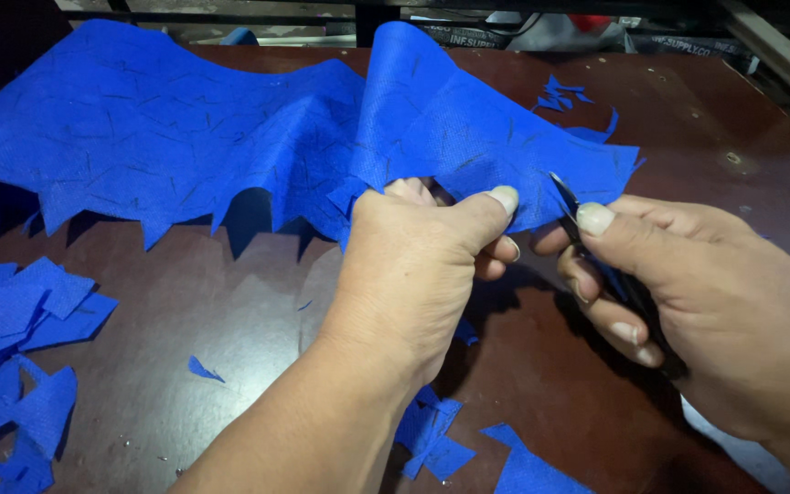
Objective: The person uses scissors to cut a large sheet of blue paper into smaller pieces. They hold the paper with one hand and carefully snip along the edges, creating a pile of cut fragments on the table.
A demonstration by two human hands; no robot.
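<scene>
A large sheet of blue fabric (pixel 185 128) with thin dark pen lines lies rumpled across the dark brown table (pixel 230 320). Its near edge is cut into jagged points. My left hand (pixel 413 265) pinches that near edge between thumb and fingers and lifts it into a fold. My right hand (pixel 688 274) grips small black scissors (pixel 567 203), whose blades point up into the fabric edge just right of my left thumb.
Cut blue scraps lie piled at the left (pixel 20 366), near the front edge (pixel 468 448) and at the far right (pixel 564 96). Dark bags and a metal frame stand beyond the table's back edge.
</scene>
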